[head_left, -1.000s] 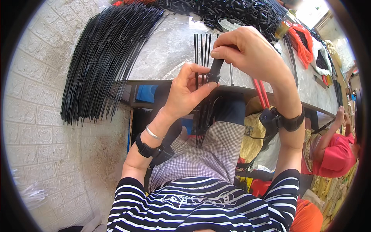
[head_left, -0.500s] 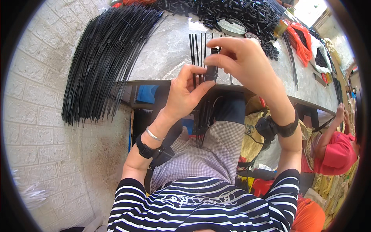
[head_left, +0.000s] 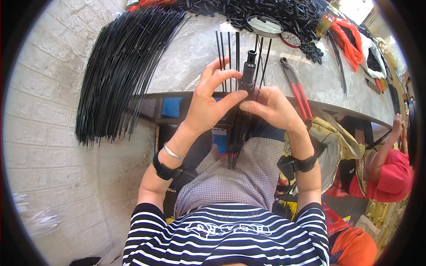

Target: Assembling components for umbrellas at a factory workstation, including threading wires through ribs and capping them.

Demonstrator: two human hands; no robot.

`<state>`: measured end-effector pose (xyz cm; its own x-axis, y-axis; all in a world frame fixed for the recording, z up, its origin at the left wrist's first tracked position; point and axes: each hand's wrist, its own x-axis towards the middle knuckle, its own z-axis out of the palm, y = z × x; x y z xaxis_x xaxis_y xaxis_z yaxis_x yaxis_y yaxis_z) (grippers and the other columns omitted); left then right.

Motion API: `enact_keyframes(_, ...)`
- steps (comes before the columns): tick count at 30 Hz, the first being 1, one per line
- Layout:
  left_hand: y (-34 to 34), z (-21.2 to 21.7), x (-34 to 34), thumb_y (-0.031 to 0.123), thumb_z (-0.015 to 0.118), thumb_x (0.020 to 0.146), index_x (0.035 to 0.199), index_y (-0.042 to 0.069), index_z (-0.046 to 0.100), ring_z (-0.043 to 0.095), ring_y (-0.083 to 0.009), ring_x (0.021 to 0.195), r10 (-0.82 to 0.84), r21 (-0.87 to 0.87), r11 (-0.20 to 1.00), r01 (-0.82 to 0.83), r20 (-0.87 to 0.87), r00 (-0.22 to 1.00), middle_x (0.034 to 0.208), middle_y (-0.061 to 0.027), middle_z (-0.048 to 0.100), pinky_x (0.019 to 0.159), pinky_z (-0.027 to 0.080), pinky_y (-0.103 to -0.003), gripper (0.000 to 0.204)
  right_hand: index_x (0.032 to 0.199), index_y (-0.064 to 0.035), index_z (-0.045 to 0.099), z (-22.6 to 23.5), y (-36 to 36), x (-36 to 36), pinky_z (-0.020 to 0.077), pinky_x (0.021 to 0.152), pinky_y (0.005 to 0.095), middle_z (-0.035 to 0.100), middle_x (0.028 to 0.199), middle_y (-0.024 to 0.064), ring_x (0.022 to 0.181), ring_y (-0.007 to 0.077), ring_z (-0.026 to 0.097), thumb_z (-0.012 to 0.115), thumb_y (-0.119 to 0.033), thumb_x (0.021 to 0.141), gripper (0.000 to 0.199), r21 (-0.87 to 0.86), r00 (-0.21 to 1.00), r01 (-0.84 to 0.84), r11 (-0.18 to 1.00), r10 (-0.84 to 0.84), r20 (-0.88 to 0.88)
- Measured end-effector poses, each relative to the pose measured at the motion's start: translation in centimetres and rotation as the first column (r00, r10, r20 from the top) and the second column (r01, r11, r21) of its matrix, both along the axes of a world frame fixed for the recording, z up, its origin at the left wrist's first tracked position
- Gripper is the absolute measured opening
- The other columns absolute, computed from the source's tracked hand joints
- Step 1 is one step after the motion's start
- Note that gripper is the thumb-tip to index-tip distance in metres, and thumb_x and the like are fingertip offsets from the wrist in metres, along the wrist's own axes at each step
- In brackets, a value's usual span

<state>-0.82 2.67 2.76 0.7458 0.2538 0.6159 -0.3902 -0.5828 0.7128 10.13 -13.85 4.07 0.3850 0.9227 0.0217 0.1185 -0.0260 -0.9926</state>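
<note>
A stepped black plastic tube (head_left: 249, 71), like an umbrella runner, stands upright between my hands just past the table's near edge. Thin black ribs (head_left: 237, 53) fan up around it, and their lower ends hang in a bundle (head_left: 236, 137) over my lap. My left hand (head_left: 205, 104) grips the tube from the left with its thumb in front; its fingers are bent, partly behind the ribs. From the right, my right hand (head_left: 282, 111) closes on the tube's lower part, thumb across the front. Its other fingertips are hidden behind the ribs.
A thick sheaf of black rods (head_left: 128, 66) overhangs the table (head_left: 177, 66) at left. Red-handled cutters (head_left: 297, 91) lie at right. Farther back are a pile of black tubes (head_left: 284, 13), a round dish (head_left: 265, 26) and a red bag (head_left: 344, 44). Another person (head_left: 390, 175) sits at right.
My right hand has come down from the tube's top to its lower part, uncovering the upper end. The cutters and a small round dish behind that hand now show.
</note>
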Motion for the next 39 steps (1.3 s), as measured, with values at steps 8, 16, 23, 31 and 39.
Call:
enact_keyframes(8, -1.2, 3.5, -1.2, 0.02, 0.072, 0.08, 0.11, 0.01, 0.066, 0.058, -0.0173, 0.067, 0.17, 0.307, 0.949, -0.069, -0.315, 0.934, 0.078, -0.0067, 0.059, 0.059, 0.048, -0.028, 0.033, 0.101, 0.0033, 0.064, -0.8, -1.0, 0.5, 0.0478, 0.066, 0.0222, 0.063, 0.081, -0.0019, 0.073, 0.0037, 0.054, 0.069, -0.013, 0.084, 0.024, 0.034, 0.998, 0.044, 0.998, -0.042, -0.043)
enact_keyframes(16, -0.4, 1.7, -0.2, 0.008, 0.072, 0.079, 0.108, 0.002, 0.063, 0.062, -0.0111, 0.08, -0.1, -0.153, 0.985, 0.074, -0.168, 0.981, 0.084, -0.0056, 0.063, 0.065, 0.052, -0.025, 0.031, 0.106, 0.0016, 0.063, -0.4, -0.4, -0.4, 0.0485, 0.065, 0.0218, 0.06, 0.076, -0.0025, 0.07, 0.0038, 0.054, 0.072, -0.01, 0.08, 0.03, 0.105, 0.996, 0.084, 0.991, -0.085, 0.011)
enact_keyframes(23, 0.4, 1.7, -0.5, 0.006, 0.069, 0.082, 0.115, -0.001, 0.057, 0.059, -0.0133, 0.094, -0.28, -0.355, 0.913, 0.203, -0.179, 0.943, 0.101, -0.006, 0.06, 0.075, 0.054, -0.026, 0.036, 0.096, -0.0016, 0.057, -1.3, 0.6, -0.9, 0.0441, 0.061, 0.0201, 0.056, 0.075, -0.0039, 0.066, 0.0025, 0.05, 0.08, -0.01, 0.072, 0.034, 0.212, 0.971, 0.193, 0.958, -0.154, -0.184)
enact_keyframes(31, 1.1, 1.5, -0.5, 0.004, 0.065, 0.086, 0.123, -0.005, 0.052, 0.056, -0.0166, 0.105, -0.411, -0.442, 0.843, 0.308, -0.157, 0.898, 0.112, -0.0093, 0.056, 0.086, 0.051, -0.029, 0.04, 0.08, -0.0039, 0.059, -1.2, 0.5, -0.9, 0.043, 0.061, 0.0198, 0.056, 0.074, -0.0048, 0.068, 0.0018, 0.049, 0.081, -0.008, 0.07, 0.024, 0.161, 0.975, 0.128, 0.979, -0.094, -0.202)
enact_keyframes(39, 1.6, 1.7, -0.2, 0.008, 0.064, 0.088, 0.126, -0.004, 0.05, 0.054, -0.018, 0.111, -0.512, -0.378, 0.828, 0.413, -0.21, 0.833, 0.119, -0.0081, 0.054, 0.095, 0.045, -0.032, 0.042, 0.079, -0.0046, 0.059, -0.7, 0.2, -0.9, 0.0417, 0.058, 0.0183, 0.056, 0.075, -0.0048, 0.067, 0.0011, 0.048, 0.078, -0.007, 0.074, 0.02, 0.172, 0.947, 0.137, 0.975, -0.078, -0.311)
